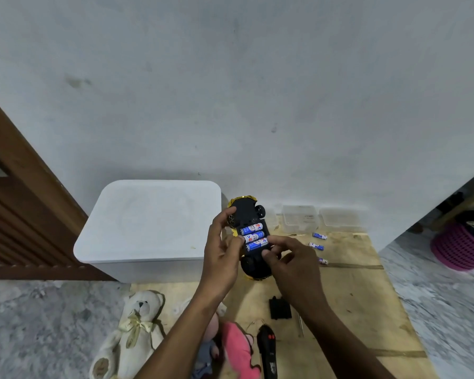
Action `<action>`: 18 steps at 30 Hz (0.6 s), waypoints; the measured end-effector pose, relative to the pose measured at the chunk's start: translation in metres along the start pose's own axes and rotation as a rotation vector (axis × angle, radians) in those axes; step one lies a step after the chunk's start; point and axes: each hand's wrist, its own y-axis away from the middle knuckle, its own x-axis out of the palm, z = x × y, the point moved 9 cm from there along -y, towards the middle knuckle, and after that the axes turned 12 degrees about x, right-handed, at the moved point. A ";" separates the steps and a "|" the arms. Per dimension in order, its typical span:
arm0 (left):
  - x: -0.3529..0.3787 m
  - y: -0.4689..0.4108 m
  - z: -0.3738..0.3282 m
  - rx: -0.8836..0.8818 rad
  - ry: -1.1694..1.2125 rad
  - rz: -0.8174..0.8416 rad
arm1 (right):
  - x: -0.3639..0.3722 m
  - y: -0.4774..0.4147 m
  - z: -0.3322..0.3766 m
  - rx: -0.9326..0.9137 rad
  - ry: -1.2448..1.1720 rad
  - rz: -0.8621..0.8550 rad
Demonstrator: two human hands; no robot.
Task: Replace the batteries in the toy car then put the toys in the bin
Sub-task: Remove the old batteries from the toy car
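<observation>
Plywood (353,296); battery (255,245) end under right hand (293,266)

Pale scuffed wall (230,91); brown door (17,214) at left, perhaps slatted; grey speckled floor (39,310) — plywood sheet (353,296) on it.

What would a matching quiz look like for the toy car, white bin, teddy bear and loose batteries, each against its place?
Things: 1 toy car; 2 white bin; 3 teddy bear; 4 loose batteries.
Places: A on the wooden board, by the clear tubs; B upside down between left hand and right hand; C lying at bottom left; D closed, left of the car.
Pairs: 1-B; 2-D; 3-C; 4-A.
</observation>
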 end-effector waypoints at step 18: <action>0.001 -0.003 -0.006 -0.041 0.040 0.032 | -0.004 0.002 0.010 0.102 -0.365 0.051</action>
